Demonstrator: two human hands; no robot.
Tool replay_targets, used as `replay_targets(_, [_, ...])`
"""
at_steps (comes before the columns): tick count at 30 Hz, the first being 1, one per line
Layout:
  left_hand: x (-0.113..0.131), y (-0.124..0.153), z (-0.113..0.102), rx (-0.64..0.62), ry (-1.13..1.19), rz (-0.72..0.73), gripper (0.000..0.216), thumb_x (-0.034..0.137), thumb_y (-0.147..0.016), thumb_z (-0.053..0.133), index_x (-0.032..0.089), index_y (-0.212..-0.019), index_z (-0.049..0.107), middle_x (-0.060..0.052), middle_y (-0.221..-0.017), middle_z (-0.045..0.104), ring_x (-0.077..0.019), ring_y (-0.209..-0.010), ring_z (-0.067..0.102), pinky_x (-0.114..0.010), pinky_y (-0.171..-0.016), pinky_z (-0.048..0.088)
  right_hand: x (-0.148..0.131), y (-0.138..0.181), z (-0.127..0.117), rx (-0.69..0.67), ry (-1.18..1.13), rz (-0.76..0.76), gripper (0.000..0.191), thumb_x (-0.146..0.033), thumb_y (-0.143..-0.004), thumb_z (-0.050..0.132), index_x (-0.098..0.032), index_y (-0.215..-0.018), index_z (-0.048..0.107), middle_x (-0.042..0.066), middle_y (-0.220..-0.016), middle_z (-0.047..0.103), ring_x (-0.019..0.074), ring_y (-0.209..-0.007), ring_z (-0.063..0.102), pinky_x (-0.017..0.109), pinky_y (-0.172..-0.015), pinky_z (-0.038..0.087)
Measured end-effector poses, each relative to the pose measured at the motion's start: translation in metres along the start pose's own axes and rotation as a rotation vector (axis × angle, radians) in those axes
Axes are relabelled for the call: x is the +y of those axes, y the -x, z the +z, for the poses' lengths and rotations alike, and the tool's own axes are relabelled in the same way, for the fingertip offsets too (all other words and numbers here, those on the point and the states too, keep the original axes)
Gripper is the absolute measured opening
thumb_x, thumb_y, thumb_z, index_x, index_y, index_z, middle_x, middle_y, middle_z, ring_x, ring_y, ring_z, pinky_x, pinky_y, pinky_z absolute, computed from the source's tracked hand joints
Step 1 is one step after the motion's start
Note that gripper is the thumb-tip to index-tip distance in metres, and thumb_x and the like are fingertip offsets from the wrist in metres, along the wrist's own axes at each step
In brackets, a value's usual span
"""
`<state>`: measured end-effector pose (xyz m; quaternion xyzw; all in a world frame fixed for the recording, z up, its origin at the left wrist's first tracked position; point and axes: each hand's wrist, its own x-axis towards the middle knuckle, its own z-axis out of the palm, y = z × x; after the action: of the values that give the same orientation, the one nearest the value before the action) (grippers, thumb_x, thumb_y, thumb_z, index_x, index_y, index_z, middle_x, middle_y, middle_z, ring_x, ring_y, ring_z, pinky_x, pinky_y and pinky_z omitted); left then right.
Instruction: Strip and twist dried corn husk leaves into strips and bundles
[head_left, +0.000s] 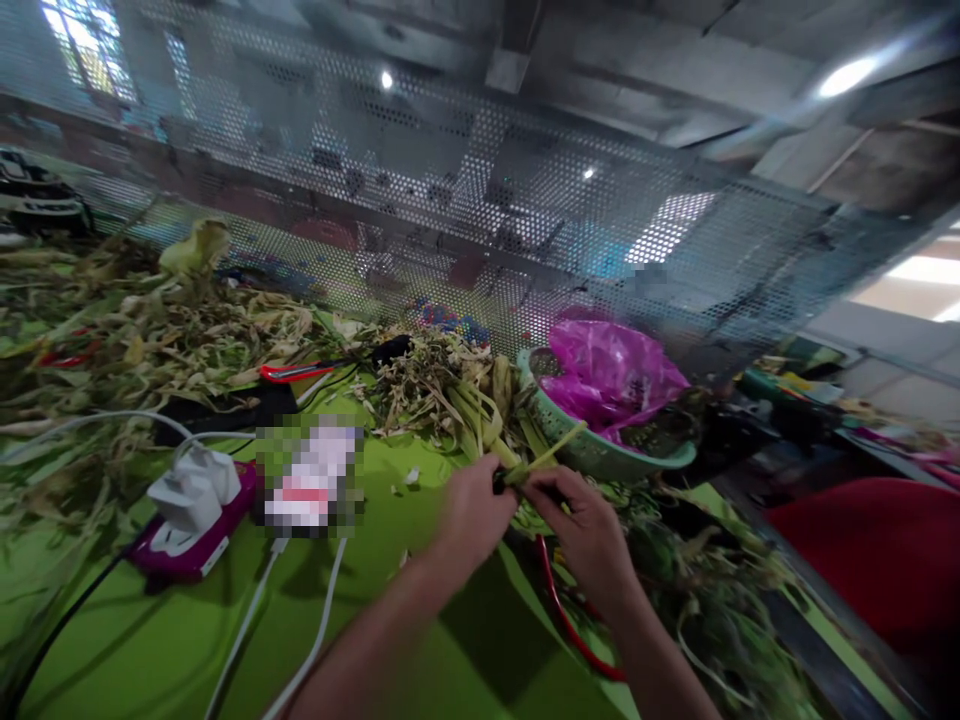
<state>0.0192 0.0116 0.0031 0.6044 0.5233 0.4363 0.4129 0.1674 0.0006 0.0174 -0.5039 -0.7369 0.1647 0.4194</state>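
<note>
In the head view, my left hand (480, 505) is closed around the lower end of a pale green plant stalk (556, 446). My right hand (581, 520) pinches the same stalk close beside it, the two hands nearly touching. A small dark spot shows between them, too small to make out. The stalk's free end sticks up and to the right, in front of the green colander (592, 450). Just behind my hands lies a heap of dried leaves and stalks (424, 390). A red curved handle or cord (562, 610) lies below my right hand.
A purple plastic bag (615, 375) fills the colander. A purple power strip (206, 555) with white plugs, a phone (311, 475) on cables and a red-handled tool (296, 372) lie to the left. Plant stems (720, 590) pile up at right. A perforated metal screen (450, 200) stands behind.
</note>
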Motion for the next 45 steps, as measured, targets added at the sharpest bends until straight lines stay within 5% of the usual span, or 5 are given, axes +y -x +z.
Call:
replay_targets(6, [0.002, 0.002, 0.002, -0.009, -0.026, 0.000, 0.006, 0.016, -0.075, 0.054, 0.020, -0.076, 0.059, -0.002, -0.073, 0.063, -0.0169, -0.067, 0.054, -0.026, -0.059, 0.031, 0.008, 0.001, -0.001, 0.097, 0.018, 0.060, 0.010, -0.031, -0.085, 0.063, -0.022, -0.086, 0.066, 0.003, -0.081, 0.065, 0.0197, -0.077, 0.058, 0.031, -0.073, 0.045])
replay_targets(28, [-0.001, 0.002, 0.003, -0.071, -0.087, 0.025, 0.019, 0.022, -0.080, 0.051, 0.020, -0.095, 0.062, -0.005, -0.091, 0.070, -0.0190, -0.078, 0.061, -0.027, -0.064, 0.039, 0.005, 0.000, 0.006, 0.061, -0.431, 0.275, 0.020, -0.036, -0.071, 0.078, -0.021, -0.080, 0.069, 0.000, -0.077, 0.064, 0.0163, -0.075, 0.056, 0.027, -0.072, 0.046])
replay_targets(38, [0.002, 0.002, 0.000, -0.067, -0.157, 0.041, 0.015, 0.019, -0.077, 0.052, 0.020, -0.088, 0.063, -0.005, -0.084, 0.068, -0.0197, -0.076, 0.059, -0.028, -0.065, 0.037, 0.010, -0.002, -0.003, -0.029, -0.295, 0.215, 0.018, -0.036, -0.075, 0.075, -0.020, -0.081, 0.070, 0.002, -0.080, 0.066, 0.0184, -0.078, 0.058, 0.029, -0.075, 0.046])
replay_targets(45, [-0.001, 0.005, 0.005, -0.105, -0.200, 0.050, 0.014, 0.022, -0.081, 0.051, 0.018, -0.088, 0.063, -0.006, -0.079, 0.067, -0.0193, -0.068, 0.058, -0.028, -0.061, 0.038, 0.010, 0.000, 0.000, 0.146, -0.142, 0.181, 0.018, -0.033, -0.075, 0.072, -0.020, -0.084, 0.063, 0.001, -0.076, 0.063, 0.0176, -0.071, 0.058, 0.030, -0.068, 0.047])
